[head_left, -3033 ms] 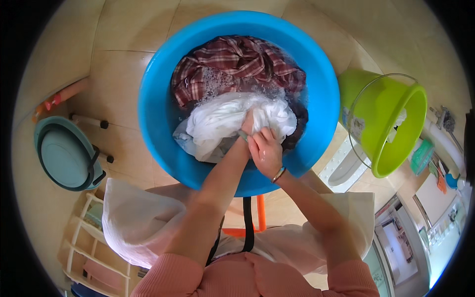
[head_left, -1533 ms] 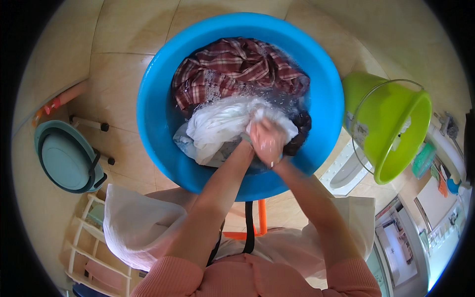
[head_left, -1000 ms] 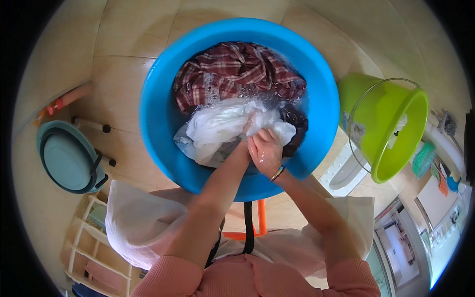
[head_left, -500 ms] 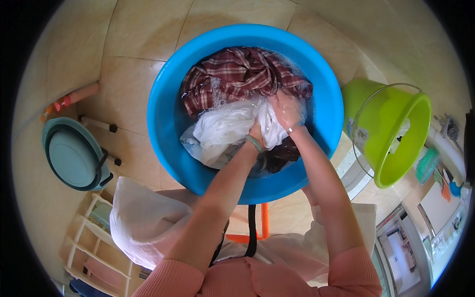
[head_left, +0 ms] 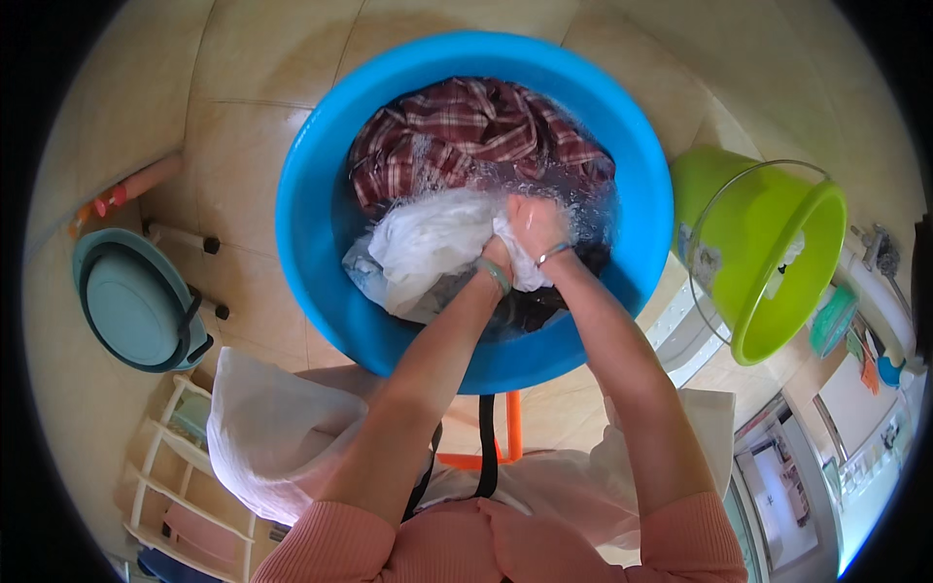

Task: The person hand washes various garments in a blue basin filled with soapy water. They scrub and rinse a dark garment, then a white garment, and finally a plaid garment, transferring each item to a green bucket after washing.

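Note:
A large blue tub (head_left: 321,209) holds soapy water and wet clothes. Inside it, my right hand (head_left: 535,225) is a closed fist around part of a wet white cloth (head_left: 432,238). Close beside it, my left hand (head_left: 498,255) grips the same cloth, its fingers partly hidden by the folds. The cloth bunches out to the left of both hands. A dark red plaid shirt (head_left: 466,126) lies across the far side of the tub. Dark fabric (head_left: 539,309) sits under the water at the near side, below my wrists.
A lime green bucket (head_left: 719,204) with a wire handle lies tilted to the right of the tub. At the left are a grey-green folding basin (head_left: 136,301) and a cream rack (head_left: 160,481). An orange stool leg (head_left: 513,428) shows under the tub's near edge.
My right hand has gone from open fingers spread on the cloth to a fist, shifting slightly left. Water now splashes and foams beside it. The whole view has shifted slightly.

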Motion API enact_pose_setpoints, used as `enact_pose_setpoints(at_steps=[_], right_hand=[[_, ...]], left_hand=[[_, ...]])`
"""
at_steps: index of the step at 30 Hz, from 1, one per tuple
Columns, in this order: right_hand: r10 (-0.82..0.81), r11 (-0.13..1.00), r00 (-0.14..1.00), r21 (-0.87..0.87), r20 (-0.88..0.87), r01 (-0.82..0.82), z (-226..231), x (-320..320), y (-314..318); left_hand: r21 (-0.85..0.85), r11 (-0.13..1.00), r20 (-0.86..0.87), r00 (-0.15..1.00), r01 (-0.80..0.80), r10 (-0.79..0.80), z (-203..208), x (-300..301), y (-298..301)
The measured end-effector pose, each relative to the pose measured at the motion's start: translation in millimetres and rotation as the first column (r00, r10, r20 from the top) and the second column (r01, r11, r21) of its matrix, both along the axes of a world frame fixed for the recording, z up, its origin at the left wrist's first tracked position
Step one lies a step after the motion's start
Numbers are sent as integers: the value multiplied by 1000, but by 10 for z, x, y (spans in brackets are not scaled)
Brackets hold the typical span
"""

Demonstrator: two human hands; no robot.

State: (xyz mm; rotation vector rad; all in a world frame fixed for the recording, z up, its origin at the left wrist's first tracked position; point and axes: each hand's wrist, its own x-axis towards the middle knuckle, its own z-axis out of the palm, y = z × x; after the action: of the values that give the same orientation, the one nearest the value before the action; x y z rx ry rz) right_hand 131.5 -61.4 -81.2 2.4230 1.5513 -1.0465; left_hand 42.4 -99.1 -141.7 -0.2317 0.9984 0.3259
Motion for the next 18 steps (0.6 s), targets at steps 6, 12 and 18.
enact_pose_setpoints(at_steps=[6,12,18], right_hand=[[387,921,892,-147,232,-361,-103,315,245],[151,789,986,610,-69,-78,550,-340,-593],[135,811,990,577,-26,-96,107,-175,-326]], left_hand=[[-277,961,-297,953,-24,-62,515,163,271],[153,987,-3,999,50,-50,-65,-39,-59],[241,959,-172,979,152,-112,49,-66,-96]])
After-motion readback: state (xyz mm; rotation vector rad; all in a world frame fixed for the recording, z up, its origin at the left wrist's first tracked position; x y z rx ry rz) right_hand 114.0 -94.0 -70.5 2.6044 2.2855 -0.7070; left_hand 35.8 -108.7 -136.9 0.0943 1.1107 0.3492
